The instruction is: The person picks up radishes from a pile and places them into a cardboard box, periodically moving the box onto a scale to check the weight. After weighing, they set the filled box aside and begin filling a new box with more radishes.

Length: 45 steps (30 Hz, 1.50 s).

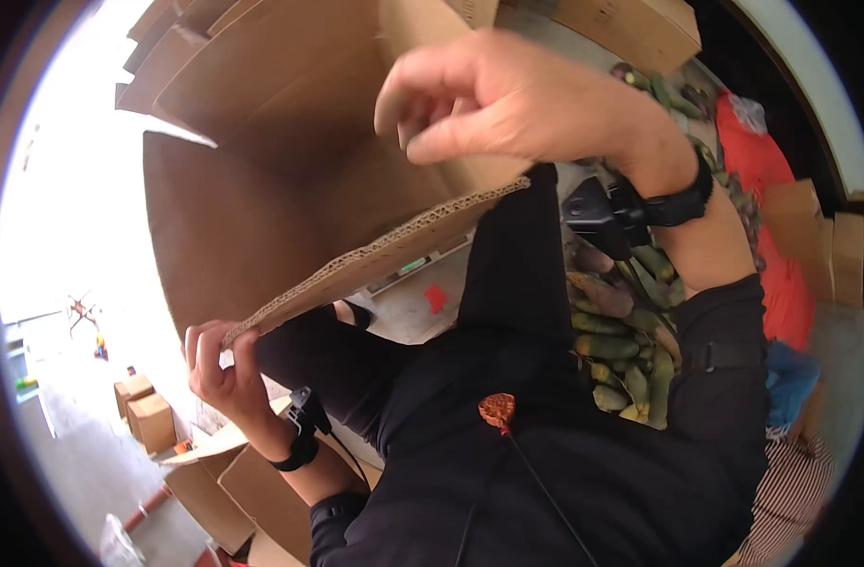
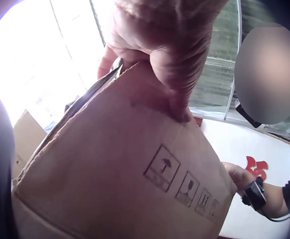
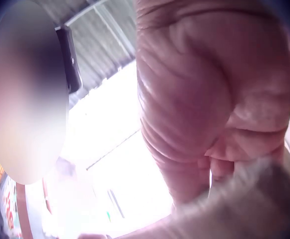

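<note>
A large brown cardboard box [image 1: 238, 213] is tilted in front of my body, its open top facing me. My left hand [image 1: 222, 367] grips the box's near edge at the left corner, thumb on one face and fingers on the other. Umbrella, glass and arrow symbols are printed on the cardboard wall [image 2: 110, 149] in the left wrist view. Above the right part of the opening is my right hand [image 1: 507, 104], its fingers loosely bent and nothing visible in them. In the right wrist view a blurred cardboard edge [image 3: 234, 199] passes close below that hand.
Several long green and purplish vegetables [image 1: 630, 331] lie heaped on the floor at the right, beside red cloth [image 1: 758, 170]. Another opened carton [image 1: 205, 496] stands at lower left. Small boxes [image 1: 150, 420] sit farther left; a closed carton [image 1: 630, 33] lies at the top right.
</note>
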Motion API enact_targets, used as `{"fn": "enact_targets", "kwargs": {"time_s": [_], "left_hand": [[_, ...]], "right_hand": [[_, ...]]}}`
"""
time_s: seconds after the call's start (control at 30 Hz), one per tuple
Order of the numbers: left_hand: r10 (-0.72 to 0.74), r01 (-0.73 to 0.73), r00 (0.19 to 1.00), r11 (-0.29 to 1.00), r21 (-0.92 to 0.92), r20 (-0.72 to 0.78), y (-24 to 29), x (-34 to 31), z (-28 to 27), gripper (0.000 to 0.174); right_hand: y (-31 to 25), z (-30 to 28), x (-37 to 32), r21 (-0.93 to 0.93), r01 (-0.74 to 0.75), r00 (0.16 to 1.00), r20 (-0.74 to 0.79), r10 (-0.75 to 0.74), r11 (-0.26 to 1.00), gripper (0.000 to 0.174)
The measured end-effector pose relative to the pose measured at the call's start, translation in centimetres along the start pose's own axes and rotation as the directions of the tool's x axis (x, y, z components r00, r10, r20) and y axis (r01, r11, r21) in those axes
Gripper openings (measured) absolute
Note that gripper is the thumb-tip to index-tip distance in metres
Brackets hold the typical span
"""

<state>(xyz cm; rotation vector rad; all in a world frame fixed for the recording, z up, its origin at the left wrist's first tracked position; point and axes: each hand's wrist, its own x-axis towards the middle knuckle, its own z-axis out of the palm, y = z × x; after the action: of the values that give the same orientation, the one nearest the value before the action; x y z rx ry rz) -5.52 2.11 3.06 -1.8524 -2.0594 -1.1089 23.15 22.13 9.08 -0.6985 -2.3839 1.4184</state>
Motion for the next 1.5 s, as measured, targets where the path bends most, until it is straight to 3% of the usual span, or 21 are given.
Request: {"fn": "enact_targets", "kwargs": {"time_s": [0.07, 0.13, 0.17, 0.2, 0.27, 0.3, 0.4, 0.47, 0.53, 0.6, 0.67, 0.73, 0.8, 0.87, 0.93, 1.13, 1.2, 1.33, 1.43, 1.47, 1.5], "left_hand": [[-0.012, 0.012, 1.000, 1.000, -0.010, 0.006, 0.1, -0.2, 0.1, 0.014], [-0.005, 0.005, 1.000, 1.000, 0.004, -0.003, 0.0, -0.4, 0.1, 0.017], [-0.012, 0.012, 1.000, 1.000, -0.004, -0.007, 0.1, -0.5, 0.1, 0.019], [-0.019, 0.019, 1.000, 1.000, -0.011, -0.013, 0.2, -0.5, 0.1, 0.020], [-0.027, 0.027, 0.999, 1.000, -0.007, -0.028, 0.0, -0.6, 0.3, 0.020], [-0.027, 0.026, 0.999, 1.000, -0.004, -0.031, 0.0, -0.6, 0.3, 0.019], [-0.012, 0.011, 0.999, 1.000, -0.006, -0.031, -0.4, -0.7, 0.5, 0.015], [0.003, -0.003, 1.000, 1.000, -0.013, -0.025, -0.6, -0.8, 0.7, 0.014], [-0.007, 0.007, 0.999, 1.000, -0.008, -0.038, -0.7, -0.8, 0.7, 0.017], [-0.042, 0.041, 0.997, 0.999, -0.017, -0.061, -0.5, -0.7, 1.0, 0.014], [-0.084, 0.083, 0.991, 0.996, -0.018, -0.102, -0.4, -0.6, 1.2, 0.012], [-0.045, 0.043, 0.998, 0.998, -0.044, -0.052, -0.5, -0.4, 0.9, 0.015], [-0.044, 0.043, 0.999, 0.998, -0.036, -0.030, -0.7, -0.2, 0.8, 0.022], [-0.075, 0.075, 0.997, 0.996, -0.043, -0.017, -0.7, -0.2, 0.7, 0.022], [-0.059, 0.060, 0.998, 0.998, 0.009, -0.010, -0.2, 0.1, 0.6, 0.020], [-0.077, 0.078, 0.997, 0.997, -0.015, 0.025, 0.4, 0.4, 0.4, 0.014], [-0.096, 0.096, 0.995, 0.995, -0.039, 0.005, 0.0, 0.3, 0.5, 0.020], [-0.093, 0.092, 0.996, 0.995, -0.050, -0.019, 0.0, 0.4, 0.5, 0.025], [-0.086, 0.083, 0.995, 0.995, -0.059, -0.052, 0.1, 0.4, 0.5, 0.029], [-0.090, 0.086, 0.994, 0.994, -0.061, -0.062, 0.0, 0.4, 0.5, 0.029], [-0.078, 0.074, 0.995, 0.995, -0.066, -0.064, 0.0, 0.4, 0.5, 0.030]], "right_hand": [[0.0, -1.0, -2.4, 0.046, 0.191, 0.946, -0.276, -0.171, 0.981, 0.021], [-1.0, -2.6, -5.8, 0.266, 0.036, 0.930, -0.361, 0.065, 0.963, 0.018], [1.9, -3.1, -6.9, 0.392, 0.137, 0.906, -0.420, 0.044, 0.910, 0.018], [1.2, -2.7, -8.4, 0.291, -0.034, 0.812, -0.550, 0.197, 0.956, 0.017], [7.0, -3.1, -10.9, 0.170, -0.068, 0.721, -0.672, 0.166, 0.983, 0.020], [9.3, -2.6, -12.2, 0.203, -0.168, 0.672, -0.692, 0.263, 0.965, 0.021], [20.2, -0.2, -16.9, 0.170, -0.483, 0.554, -0.701, 0.450, 0.859, 0.027], [28.4, 3.7, -21.0, -0.110, -0.633, 0.574, -0.730, 0.370, 0.766, 0.026], [31.6, 8.9, -23.5, -0.126, -0.838, 0.465, -0.674, 0.574, 0.530, 0.021], [32.8, 13.3, -25.4, -0.131, -0.922, 0.369, -0.581, 0.725, 0.364, 0.018], [33.8, 17.5, -27.6, -0.228, -0.934, 0.356, -0.551, 0.755, 0.274, 0.027], [35.6, 21.4, -29.5, -0.356, -0.910, 0.404, -0.645, 0.648, 0.213, 0.041], [35.3, 22.4, -29.7, -0.429, -0.892, 0.344, -0.440, 0.830, 0.142, 0.046], [35.3, 24.0, -30.6, -0.553, -0.820, 0.460, -0.480, 0.747, 0.149, 0.044], [35.3, 24.2, -31.0, -0.620, -0.769, 0.446, -0.343, 0.827, 0.157, 0.038], [35.6, 24.4, -30.7, -0.644, -0.748, 0.477, -0.353, 0.805, 0.161, 0.019], [34.2, 23.8, -30.1, -0.524, -0.834, 0.405, -0.372, 0.835, 0.171, 0.021], [34.2, 22.0, -31.3, -0.401, -0.890, 0.383, -0.394, 0.835, 0.219, 0.021], [34.3, 20.5, -32.9, -0.081, -0.939, 0.304, -0.655, 0.692, 0.335, 0.046], [34.7, 19.9, -33.7, -0.088, -0.937, 0.310, -0.659, 0.685, 0.339, 0.046], [35.1, 19.1, -34.3, 0.127, -0.886, 0.236, -0.704, 0.670, 0.446, 0.046]]}}
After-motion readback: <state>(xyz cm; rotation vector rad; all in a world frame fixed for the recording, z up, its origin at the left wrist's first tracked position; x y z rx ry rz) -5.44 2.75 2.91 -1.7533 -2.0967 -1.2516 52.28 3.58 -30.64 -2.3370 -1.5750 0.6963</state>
